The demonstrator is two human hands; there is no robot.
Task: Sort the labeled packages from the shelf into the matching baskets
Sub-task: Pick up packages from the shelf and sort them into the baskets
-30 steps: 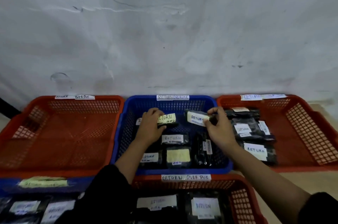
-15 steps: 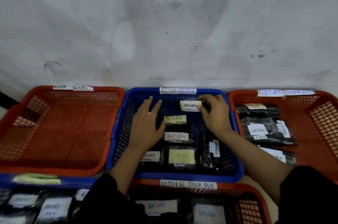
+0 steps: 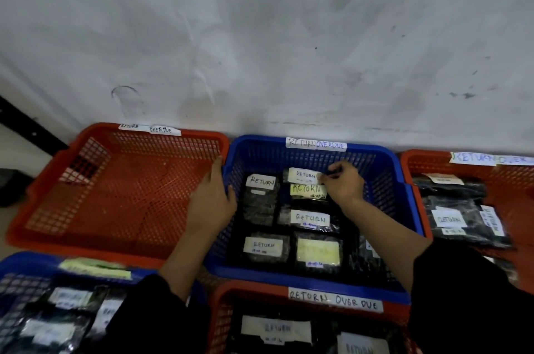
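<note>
Two bare forearms reach in from the bottom edge, each ending in a bare hand: the left hand (image 3: 212, 200) and the right hand (image 3: 342, 184). Both arms wear black sleeves, the left sleeve (image 3: 156, 316) and the right sleeve (image 3: 468, 296), pushed up so the forearms show. The cloth looks plain and dark, with no print, cuff detail or jewellery that can be made out.

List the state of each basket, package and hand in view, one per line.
Left red basket: holds no packages.
Blue basket: holds several labelled packages.
Right red basket: holds packages.
Top package: lying in the blue basket, pinched by the right hand.
Left hand: fingers straight, resting on the blue basket's left rim.
Right hand: fingers curled on the top package.
</note>
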